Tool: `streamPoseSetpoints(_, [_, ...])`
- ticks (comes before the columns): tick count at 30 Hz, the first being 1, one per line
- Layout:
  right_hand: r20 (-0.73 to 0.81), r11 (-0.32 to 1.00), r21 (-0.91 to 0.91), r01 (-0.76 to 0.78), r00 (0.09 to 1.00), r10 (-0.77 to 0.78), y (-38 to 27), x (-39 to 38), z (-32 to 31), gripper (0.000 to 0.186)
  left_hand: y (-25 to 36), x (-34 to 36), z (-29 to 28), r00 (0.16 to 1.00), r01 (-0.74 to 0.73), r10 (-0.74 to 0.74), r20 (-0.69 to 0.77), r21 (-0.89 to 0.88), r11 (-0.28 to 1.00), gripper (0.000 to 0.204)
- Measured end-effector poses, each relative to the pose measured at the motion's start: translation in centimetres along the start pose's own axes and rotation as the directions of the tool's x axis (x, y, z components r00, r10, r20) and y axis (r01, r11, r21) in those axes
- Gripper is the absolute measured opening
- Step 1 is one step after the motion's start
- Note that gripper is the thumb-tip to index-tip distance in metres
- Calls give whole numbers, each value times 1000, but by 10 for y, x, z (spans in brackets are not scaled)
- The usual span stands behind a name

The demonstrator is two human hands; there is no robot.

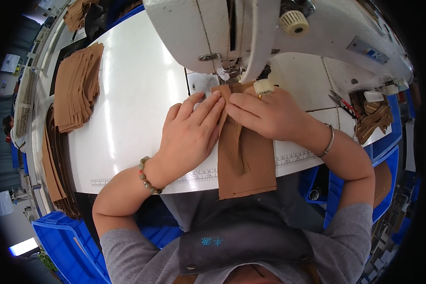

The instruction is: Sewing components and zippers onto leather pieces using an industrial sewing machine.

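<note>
A brown fabric piece (251, 165) with a folded strip along it lies under the needle end of a white sewing machine (194, 33), its lower end hanging over the table's front edge. My left hand (189, 128) lies flat with fingers stretched out, their tips pressing the fabric's left edge just in front of the presser foot. Close beside it, my right hand (270, 111) is closed, pinching the folded strip between thumb and fingers. The fabric under the right palm is hidden.
Stacks of brown fabric pieces (78, 90) lie at the table's left, with more hanging over its edge (54, 165). Red-handled snips (343, 104) and fabric scraps (374, 118) sit at the right. Blue bins (71, 241) stand below the white table (128, 94).
</note>
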State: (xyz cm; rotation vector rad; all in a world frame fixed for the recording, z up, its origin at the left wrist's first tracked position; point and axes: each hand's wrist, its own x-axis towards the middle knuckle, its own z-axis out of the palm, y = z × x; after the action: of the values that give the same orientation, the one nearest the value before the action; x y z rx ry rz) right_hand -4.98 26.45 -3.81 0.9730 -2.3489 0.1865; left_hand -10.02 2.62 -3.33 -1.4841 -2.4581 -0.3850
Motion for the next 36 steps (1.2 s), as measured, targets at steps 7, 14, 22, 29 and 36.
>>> streamPoseSetpoints(7, [23, 999, -33, -37, 999, 37, 7, -4, 8, 18, -2, 3, -5, 998, 3, -1, 62, -28, 1000, 58])
streamPoseSetpoints(14, [13, 999, -29, -26, 1000, 27, 11, -1, 5, 18, -4, 6, -7, 996, 8, -6, 86, -25, 1000, 60])
streamPoseSetpoints(22, [-3, 993, -102, -55, 999, 55, 20, -5, 11, 22, -4, 13, -7, 997, 25, -24, 72, -19, 1000, 58])
streamPoseSetpoints(29, [3, 990, -125, -61, 998, 62, 25, -4, 13, 19, -8, 19, -2, 999, 28, -27, 39, -27, 999, 55])
streamPoseSetpoints(36, [43, 991, -119, -58, 997, 64, 25, -4, 10, 25, -8, 17, -2, 1000, 15, -15, 11, 1, 1000, 52])
